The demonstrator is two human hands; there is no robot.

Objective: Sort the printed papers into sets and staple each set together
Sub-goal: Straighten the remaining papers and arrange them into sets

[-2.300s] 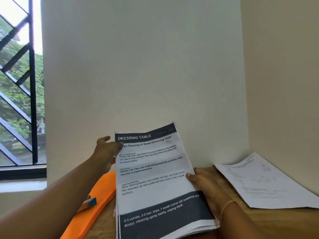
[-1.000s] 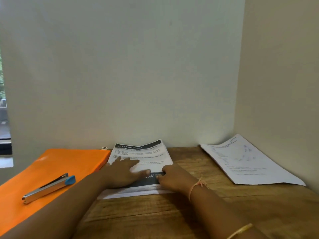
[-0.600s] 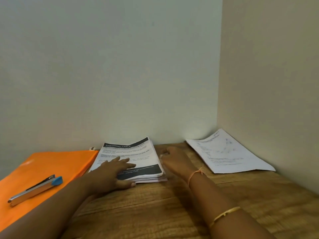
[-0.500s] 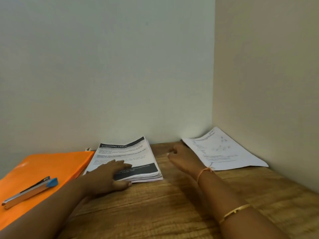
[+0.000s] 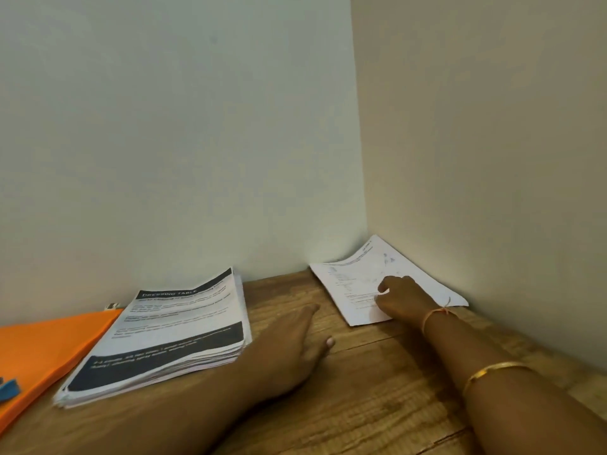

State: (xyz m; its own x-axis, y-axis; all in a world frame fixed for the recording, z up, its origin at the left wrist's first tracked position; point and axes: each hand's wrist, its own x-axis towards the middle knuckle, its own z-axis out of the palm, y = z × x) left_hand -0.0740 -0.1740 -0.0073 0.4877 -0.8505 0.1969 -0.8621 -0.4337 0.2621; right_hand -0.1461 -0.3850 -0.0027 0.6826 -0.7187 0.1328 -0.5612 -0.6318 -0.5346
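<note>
The stack [image 5: 177, 326] lies left of centre on the surface [image 5: 377, 395], its left edge over an orange folder [image 5: 49, 343]. The left hand [image 5: 292, 349] lies flat on the wood just right of the stack, fingers straight. The right hand [image 5: 404, 298] rests on the sheets [image 5: 358, 274] in the far right corner, fingers bent; I cannot tell whether it grips them.

An orange folder [image 5: 42, 343] lies flat on the wooden table [image 5: 377, 399].

left hand [image 5: 293, 343] flat, fingers straight, right hand [image 5: 404, 301] farther forward, fingers curled
</note>
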